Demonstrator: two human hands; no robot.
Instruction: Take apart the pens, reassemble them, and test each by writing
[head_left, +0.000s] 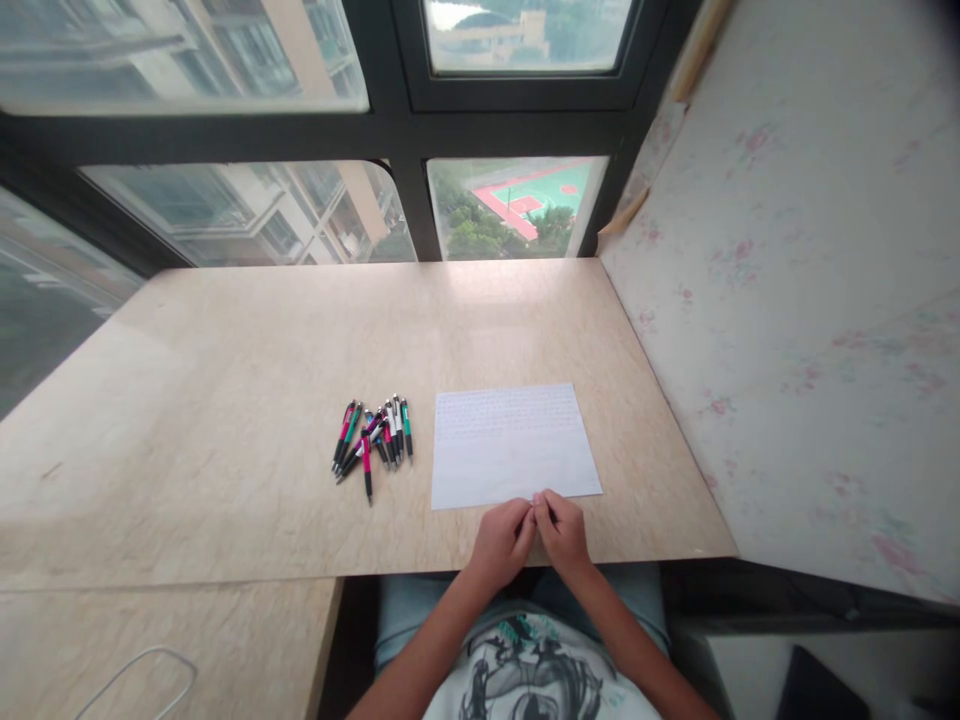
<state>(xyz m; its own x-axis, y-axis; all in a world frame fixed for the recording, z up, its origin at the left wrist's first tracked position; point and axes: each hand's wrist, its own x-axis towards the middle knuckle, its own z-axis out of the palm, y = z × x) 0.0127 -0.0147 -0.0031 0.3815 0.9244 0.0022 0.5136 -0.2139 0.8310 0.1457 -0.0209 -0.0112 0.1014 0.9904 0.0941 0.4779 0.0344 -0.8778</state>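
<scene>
My left hand (502, 540) and my right hand (562, 533) meet at the near edge of a white sheet of paper (510, 465). The fingers of both are curled in, and their tips come together between the hands. Whatever they may hold there is hidden. Lines of small handwriting run across the upper part of the sheet, while its lower part is blank. Left of the paper lies a loose pile of click pens (367, 455) in pink, green, white and purple, with black grips. Neither hand touches the pens.
The pale, marble-patterned desk (247, 360) runs back to a dark window frame (409, 135). A wall with flowered paper (787, 300) closes off the right side. On a lower surface at the bottom left lies a thin white cable (161, 650).
</scene>
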